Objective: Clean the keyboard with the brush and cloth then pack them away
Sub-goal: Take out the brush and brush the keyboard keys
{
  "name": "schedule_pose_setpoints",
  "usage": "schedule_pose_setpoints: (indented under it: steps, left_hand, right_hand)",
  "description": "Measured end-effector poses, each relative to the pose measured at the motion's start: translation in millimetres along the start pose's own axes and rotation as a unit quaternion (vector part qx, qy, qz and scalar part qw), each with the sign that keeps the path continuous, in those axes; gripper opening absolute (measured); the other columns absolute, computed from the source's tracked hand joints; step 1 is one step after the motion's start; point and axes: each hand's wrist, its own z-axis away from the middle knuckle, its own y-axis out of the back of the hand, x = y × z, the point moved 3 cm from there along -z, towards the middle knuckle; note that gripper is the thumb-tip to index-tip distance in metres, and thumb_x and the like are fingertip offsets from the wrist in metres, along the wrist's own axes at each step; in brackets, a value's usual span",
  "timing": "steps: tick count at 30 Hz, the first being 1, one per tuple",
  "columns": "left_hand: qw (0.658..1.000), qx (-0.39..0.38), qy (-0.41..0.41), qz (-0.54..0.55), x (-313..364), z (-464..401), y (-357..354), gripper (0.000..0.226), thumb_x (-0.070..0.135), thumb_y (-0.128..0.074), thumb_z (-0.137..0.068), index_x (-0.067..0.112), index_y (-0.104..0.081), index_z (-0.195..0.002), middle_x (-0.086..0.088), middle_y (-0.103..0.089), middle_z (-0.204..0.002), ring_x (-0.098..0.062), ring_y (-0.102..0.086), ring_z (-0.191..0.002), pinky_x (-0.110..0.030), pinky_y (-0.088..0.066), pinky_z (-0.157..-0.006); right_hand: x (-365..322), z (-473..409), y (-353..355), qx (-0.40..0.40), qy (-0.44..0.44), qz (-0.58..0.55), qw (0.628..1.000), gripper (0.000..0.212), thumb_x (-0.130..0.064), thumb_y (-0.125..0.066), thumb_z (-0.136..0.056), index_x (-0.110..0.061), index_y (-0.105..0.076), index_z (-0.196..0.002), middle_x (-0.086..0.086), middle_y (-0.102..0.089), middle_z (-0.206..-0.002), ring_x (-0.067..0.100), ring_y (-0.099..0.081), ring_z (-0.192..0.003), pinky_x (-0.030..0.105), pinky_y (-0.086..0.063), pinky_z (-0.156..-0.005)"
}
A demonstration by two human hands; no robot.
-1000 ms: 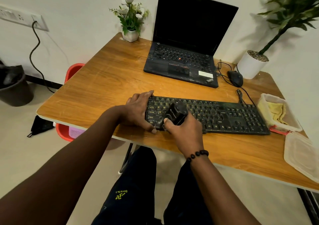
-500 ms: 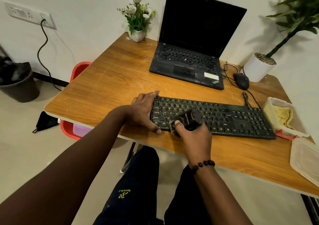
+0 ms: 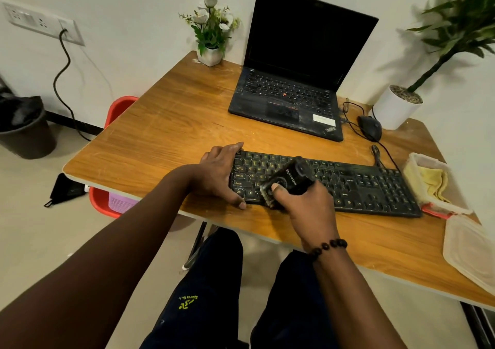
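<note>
Brush [image 3: 288, 181] gripped over keyboard [image 3: 361, 185], bristles blurred

Both my hands were down at the desk, arms reaching in from below.

My left hand [image 3: 218, 173] lay flat with the fingers spread and fairly straight, thumb stretched out along the near side, forearm running in long from the lower left. My right hand [image 3: 308, 206] was curled tight, thumb tip pressed on top and fingers wrapped underneath, gripping the brush [image 3: 289, 181]. That wrist was bent a little, a dark bead bracelet round it, the forearm coming up from the lower right.
</note>
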Motion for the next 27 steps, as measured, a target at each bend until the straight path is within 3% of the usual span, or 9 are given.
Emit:
schedule_pose_setpoints:
  steps: [4,8,12,15,19,24,27]
  left_hand:
    - [1.0,-0.002,-0.002,-0.001,1.3,0.9,0.8,0.146,0.063,-0.085,-0.058,0.027,0.017,-0.156,0.002,0.0,-0.163,-0.027,-0.001,-0.148,-0.052,-0.004,-0.12]
    - [1.0,-0.004,0.004,-0.002,4.1,2.0,2.2,0.145,0.059,-0.086,-0.06,0.025,0.016,-0.156,0.001,0.0,-0.164,-0.027,-0.002,-0.147,-0.05,-0.006,-0.119]
    - [1.0,0.0,0.004,-0.009,3.7,0.8,1.7,0.146,0.061,-0.086,-0.059,0.024,0.016,-0.156,0.0,-0.001,-0.163,-0.025,-0.003,-0.147,-0.048,-0.007,-0.119]
    - [1.0,-0.004,0.006,-0.01,2.2,-0.3,1.5,0.147,0.062,-0.086,-0.058,0.026,0.017,-0.156,0.0,-0.002,-0.163,-0.027,-0.004,-0.146,-0.05,-0.009,-0.119]
    - [1.0,-0.01,0.004,-0.011,4.3,1.6,2.3,0.146,0.06,-0.086,-0.06,0.024,0.017,-0.156,0.002,0.001,-0.163,-0.026,-0.002,-0.147,-0.049,-0.007,-0.119]
    - [1.0,-0.008,0.001,-0.013,3.3,0.6,2.8,0.145,0.06,-0.086,-0.061,0.024,0.017,-0.156,0.0,0.001,-0.164,-0.027,-0.001,-0.147,-0.049,-0.006,-0.119]
    - [1.0,-0.007,0.004,-0.009,-1.0,-2.1,1.2,0.148,0.062,-0.087,-0.057,0.026,0.017,-0.156,0.001,-0.001,-0.163,-0.029,-0.002,-0.148,-0.05,-0.008,-0.119]
  right_hand:
    - [7.2,3.2,1.9,-0.032,-0.091,-0.204,0.974,0.019,-0.016,-0.076,-0.079,-0.019,-0.066,-0.095,-0.007,-0.066,-0.074,-0.001,-0.054,-0.051,0.021,-0.041,-0.05]
    - [5.8,0.9,4.7,-0.027,-0.091,-0.212,0.973,0.024,-0.014,-0.079,-0.075,-0.019,-0.066,-0.094,-0.009,-0.066,-0.072,-0.005,-0.057,-0.05,0.015,-0.041,-0.046]
    - [4.1,-4.7,-8.7,0.012,-0.036,-0.084,0.996,0.021,-0.027,-0.08,-0.068,-0.026,-0.065,-0.083,-0.009,-0.071,-0.082,0.007,-0.067,-0.078,0.032,-0.056,-0.071]
    - [-7.0,-8.4,-18.0,-0.038,0.043,0.086,0.995,0.023,-0.029,-0.078,-0.069,-0.029,-0.062,-0.085,-0.011,-0.067,-0.082,0.007,-0.064,-0.079,0.026,-0.055,-0.068]
    - [-36.2,-19.5,-12.0,-0.19,0.187,0.313,0.911,0.031,-0.029,-0.077,-0.072,-0.021,-0.059,-0.097,-0.008,-0.062,-0.086,0.01,-0.058,-0.08,0.022,-0.049,-0.068]
    - [-53.3,-34.9,-3.4,-0.221,0.226,0.291,0.903,0.04,-0.029,-0.078,-0.071,-0.019,-0.061,-0.106,-0.011,-0.063,-0.093,0.005,-0.058,-0.083,0.018,-0.05,-0.068]
    - [-49.9,-34.3,-9.7,-0.277,0.237,0.315,0.876,0.046,-0.031,-0.079,-0.072,-0.018,-0.059,-0.112,-0.01,-0.063,-0.099,0.006,-0.058,-0.087,0.016,-0.048,-0.069]
